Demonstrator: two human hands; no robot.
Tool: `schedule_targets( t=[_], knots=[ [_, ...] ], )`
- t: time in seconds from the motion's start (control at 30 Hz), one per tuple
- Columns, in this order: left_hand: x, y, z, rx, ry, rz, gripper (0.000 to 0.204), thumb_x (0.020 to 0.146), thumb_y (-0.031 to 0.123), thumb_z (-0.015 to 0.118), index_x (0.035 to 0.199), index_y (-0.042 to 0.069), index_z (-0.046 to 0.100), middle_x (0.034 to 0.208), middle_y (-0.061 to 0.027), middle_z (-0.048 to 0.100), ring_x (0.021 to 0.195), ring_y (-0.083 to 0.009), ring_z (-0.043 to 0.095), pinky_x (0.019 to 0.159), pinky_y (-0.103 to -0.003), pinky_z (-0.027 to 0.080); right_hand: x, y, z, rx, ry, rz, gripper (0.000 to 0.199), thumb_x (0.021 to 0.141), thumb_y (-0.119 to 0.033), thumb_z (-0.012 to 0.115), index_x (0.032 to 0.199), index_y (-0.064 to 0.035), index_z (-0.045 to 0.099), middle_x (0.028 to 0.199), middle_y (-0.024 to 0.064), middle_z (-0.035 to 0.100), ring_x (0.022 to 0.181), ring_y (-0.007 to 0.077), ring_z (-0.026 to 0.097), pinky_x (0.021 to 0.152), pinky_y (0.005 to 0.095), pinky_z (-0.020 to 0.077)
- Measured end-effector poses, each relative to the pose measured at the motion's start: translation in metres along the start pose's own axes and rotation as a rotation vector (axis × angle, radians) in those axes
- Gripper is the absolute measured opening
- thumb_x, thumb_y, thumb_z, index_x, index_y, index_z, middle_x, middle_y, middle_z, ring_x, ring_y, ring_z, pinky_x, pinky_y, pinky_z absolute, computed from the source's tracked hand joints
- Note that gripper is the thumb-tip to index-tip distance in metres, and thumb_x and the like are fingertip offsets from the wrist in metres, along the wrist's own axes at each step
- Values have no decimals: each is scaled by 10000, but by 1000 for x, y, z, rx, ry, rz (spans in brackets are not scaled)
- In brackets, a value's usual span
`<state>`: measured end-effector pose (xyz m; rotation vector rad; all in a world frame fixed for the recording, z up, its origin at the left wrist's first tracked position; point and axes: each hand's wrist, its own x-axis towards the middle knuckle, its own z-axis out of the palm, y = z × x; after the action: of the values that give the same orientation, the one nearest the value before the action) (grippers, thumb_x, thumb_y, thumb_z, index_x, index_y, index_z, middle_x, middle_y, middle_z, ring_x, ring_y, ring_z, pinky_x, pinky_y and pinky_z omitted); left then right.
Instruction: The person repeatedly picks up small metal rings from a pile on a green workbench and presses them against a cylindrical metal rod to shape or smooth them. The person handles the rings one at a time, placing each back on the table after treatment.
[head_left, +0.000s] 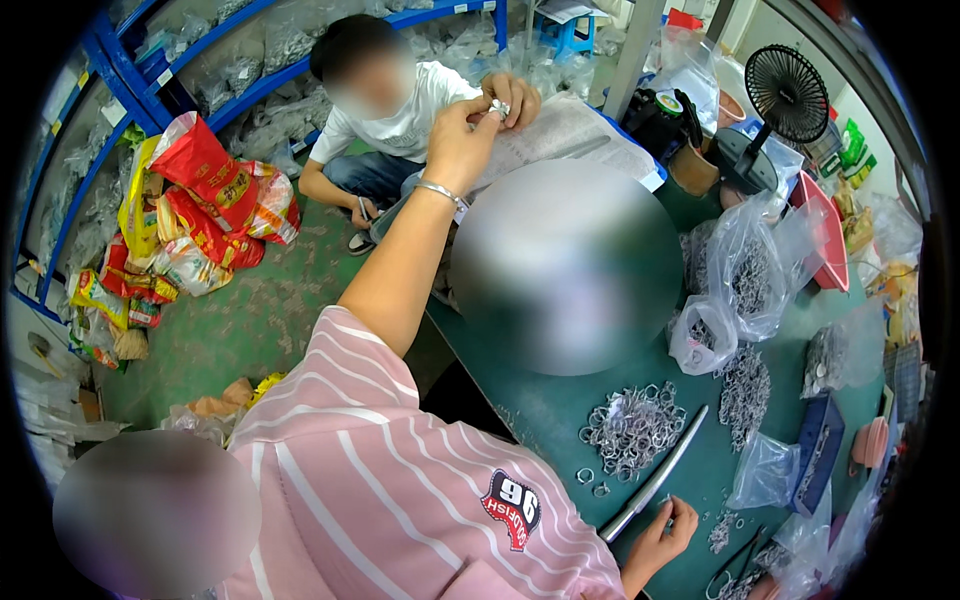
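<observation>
Small, shiny silver metal piece (498,108), pinched by left hand (462,150) beyond tapered silver metal rod (656,475), likely light, stiff, slippery, best edge-held; right hand (662,545) beside rod, grip I cannot tell.

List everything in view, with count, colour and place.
Table: one, green, centre to right.
Loose rings: many, silver, heaped on table.
Tapered rod: one, silver, beside heap.
Clear bags: several, some holding silver pieces, right.
Basin: one, pink, right.
Tray: one, blue, right.
Fan: one, black, upper right.
Stool: one, blue, top.
Printed sacks: several, red and yellow, left floor.
Shelving: count unclear, blue, upper left.
Co-worker: one, white shirt, top.
Blurred areas: contents unclear.
Small piece: one, silver, between left hand and another hand, maybe the co-worker's.
Shirt: one, pink with white stripes, lower centre.
Left hand: one, bare, bracelet at wrist, top centre.
Right hand: one, bare, lower right, near rod.
</observation>
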<state>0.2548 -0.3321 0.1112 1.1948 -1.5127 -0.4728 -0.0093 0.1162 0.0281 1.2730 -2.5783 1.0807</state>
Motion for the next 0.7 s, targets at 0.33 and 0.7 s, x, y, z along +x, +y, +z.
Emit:
schedule_targets(
  t=[0.33,0.7],
  knots=[
    [7,-8,6,-242,10,-154,185,865,103,596,985,-37,619,824,-50,606,683,-108,530,614,-235,435,-3,-1,1,26,4,18,88,858,0,547,905,42,607,872,122,577,793,237,550,686,318,436],
    [9,-7,5,-301,17,-265,177,859,123,607,964,-18,628,786,-33,603,667,-91,524,514,-216,397,0,-2,2,45,27,37,93,868,-12,546,909,43,608,866,107,578,781,212,539,679,304,427]
  ],
)
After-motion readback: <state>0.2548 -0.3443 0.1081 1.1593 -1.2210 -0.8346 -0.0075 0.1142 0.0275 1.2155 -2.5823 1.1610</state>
